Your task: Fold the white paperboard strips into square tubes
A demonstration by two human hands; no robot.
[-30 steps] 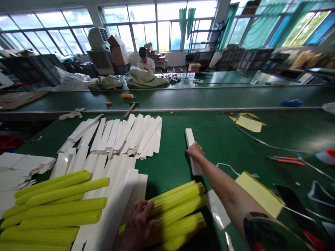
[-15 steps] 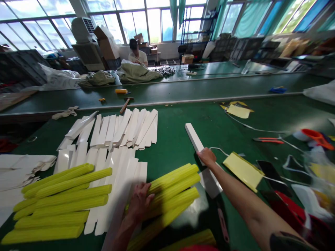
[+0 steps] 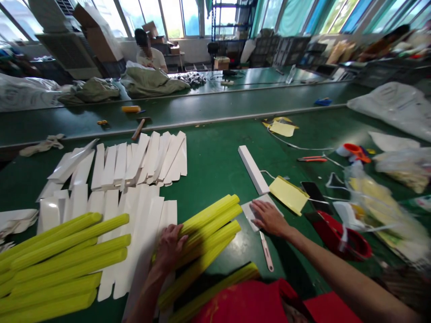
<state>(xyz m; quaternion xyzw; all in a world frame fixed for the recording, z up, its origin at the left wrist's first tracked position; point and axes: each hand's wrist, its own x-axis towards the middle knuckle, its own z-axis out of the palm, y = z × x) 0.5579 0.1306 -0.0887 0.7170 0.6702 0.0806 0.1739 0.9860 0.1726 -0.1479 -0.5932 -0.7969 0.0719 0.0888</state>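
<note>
My left hand (image 3: 168,249) is curled over the near left end of several yellow ribbed tubes (image 3: 212,217), its fingers bent against them. Flat on a glossy white sheet (image 3: 249,214) lies my right hand (image 3: 270,218), fingers stretched out. Just beyond it, a long narrow white box (image 3: 253,169) rests on the green table, apart from the hand. Below the sheet is a pale pink slim knife (image 3: 266,252). White flat cardboard strips (image 3: 134,242) lie left of my left hand, partly under more yellow tubes (image 3: 67,264).
Folded white boxes (image 3: 141,157) are heaped at mid left. To the right lie a yellow card (image 3: 288,195), a phone (image 3: 314,195), red-handled pliers (image 3: 312,159), a red tape ring (image 3: 350,237) and plastic bags (image 3: 393,107). A person (image 3: 151,54) sits across the table.
My right hand has let go of the white box and moved down onto the white sheet, opening flat. My left hand stays at the yellow tubes. The view has swung right.
</note>
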